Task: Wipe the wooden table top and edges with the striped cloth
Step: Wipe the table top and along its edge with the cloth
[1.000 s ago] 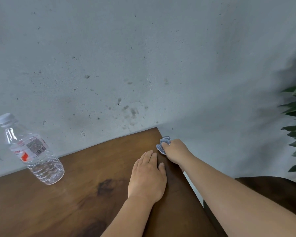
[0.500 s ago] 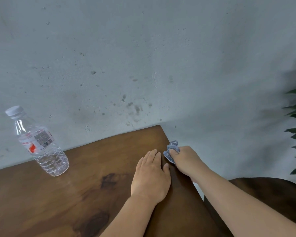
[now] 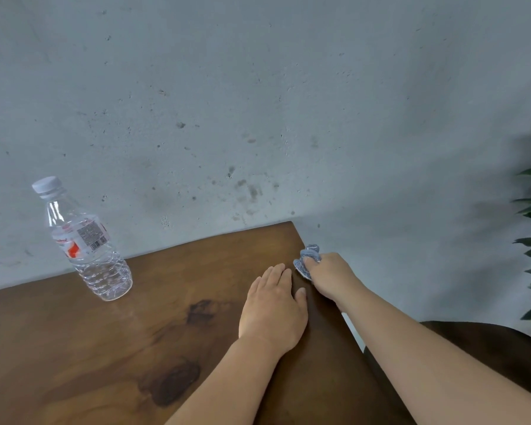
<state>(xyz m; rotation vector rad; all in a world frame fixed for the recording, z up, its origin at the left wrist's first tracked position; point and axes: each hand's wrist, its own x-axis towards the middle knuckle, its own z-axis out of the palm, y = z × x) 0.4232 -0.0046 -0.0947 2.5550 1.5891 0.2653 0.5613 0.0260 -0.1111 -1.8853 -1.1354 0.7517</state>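
Edge-wiping under way at the tabletop's right side

Right hand (image 3: 330, 276) grips the bunched striped cloth (image 3: 306, 262) against the right edge of the tabletop (image 3: 135, 332), just short of the far corner; left hand (image 3: 273, 305) lies flat with straight fingers beside it. Which parts are already wiped cannot be told. A water bottle (image 3: 86, 240) stands well left of both hands, and a dark chair (image 3: 488, 345) sits below the right forearm, likely crowding strokes back along this edge.
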